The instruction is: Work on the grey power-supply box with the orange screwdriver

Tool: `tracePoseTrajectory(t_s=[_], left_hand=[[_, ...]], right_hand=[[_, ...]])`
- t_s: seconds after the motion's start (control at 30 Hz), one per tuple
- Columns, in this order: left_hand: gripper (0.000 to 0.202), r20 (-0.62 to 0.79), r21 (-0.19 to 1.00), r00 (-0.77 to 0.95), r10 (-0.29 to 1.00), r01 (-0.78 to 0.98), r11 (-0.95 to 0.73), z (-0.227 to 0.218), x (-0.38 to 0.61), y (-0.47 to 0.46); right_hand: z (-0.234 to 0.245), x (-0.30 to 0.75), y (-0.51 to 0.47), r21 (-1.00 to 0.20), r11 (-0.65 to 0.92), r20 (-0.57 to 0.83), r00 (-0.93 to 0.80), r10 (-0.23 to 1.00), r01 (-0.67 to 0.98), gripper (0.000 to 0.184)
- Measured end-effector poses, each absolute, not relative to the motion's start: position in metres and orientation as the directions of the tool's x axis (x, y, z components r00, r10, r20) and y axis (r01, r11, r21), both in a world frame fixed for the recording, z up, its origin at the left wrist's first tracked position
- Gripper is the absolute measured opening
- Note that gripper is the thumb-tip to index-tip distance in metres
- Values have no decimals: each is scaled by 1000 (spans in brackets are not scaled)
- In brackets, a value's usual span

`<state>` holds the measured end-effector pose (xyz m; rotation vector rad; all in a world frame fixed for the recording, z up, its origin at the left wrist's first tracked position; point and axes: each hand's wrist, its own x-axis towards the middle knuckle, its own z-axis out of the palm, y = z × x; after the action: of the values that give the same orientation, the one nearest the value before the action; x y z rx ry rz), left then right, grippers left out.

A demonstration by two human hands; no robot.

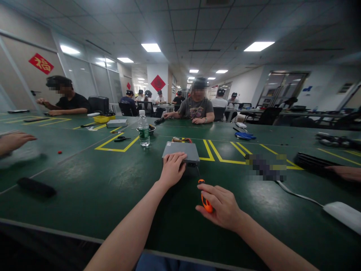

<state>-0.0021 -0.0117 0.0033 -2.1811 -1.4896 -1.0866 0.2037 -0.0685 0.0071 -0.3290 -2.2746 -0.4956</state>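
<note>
A flat grey metal box [182,151] lies on the green table [98,188] in front of me. My left hand [172,168] rests on the near left corner of the box, fingers curled over its edge. Just right of it, my right hand [221,206] is closed around an orange-handled screwdriver [205,199], whose thin shaft points up toward the near side of the box. A bundle of coloured wires [182,140] lies just behind the box.
A water bottle [143,129] and a small bowl [151,130] stand beyond the box. Yellow tape lines [222,155] mark the table. Other people's hands rest at the far left [14,141] and far right [345,173]. A white cabled device [342,214] lies right; a black bar [36,187] lies left.
</note>
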Motion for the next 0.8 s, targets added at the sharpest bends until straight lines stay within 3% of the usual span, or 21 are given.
tracePoseTrajectory(t_s=[0.23,0.6,0.8], left_hand=[[32,709,187,179,682,885,-426,4,0,-10],[33,702,170,171,692,902,-396,5,3,-5],[34,683,173,172,710,906,-386,7,4,-4]], right_hand=[[8,204,-68,167,914,714,-684,147,370,35],[18,204,-70,142,941,638,-755,150,306,30],[16,209,-66,5,952,730,-652,205,305,28]])
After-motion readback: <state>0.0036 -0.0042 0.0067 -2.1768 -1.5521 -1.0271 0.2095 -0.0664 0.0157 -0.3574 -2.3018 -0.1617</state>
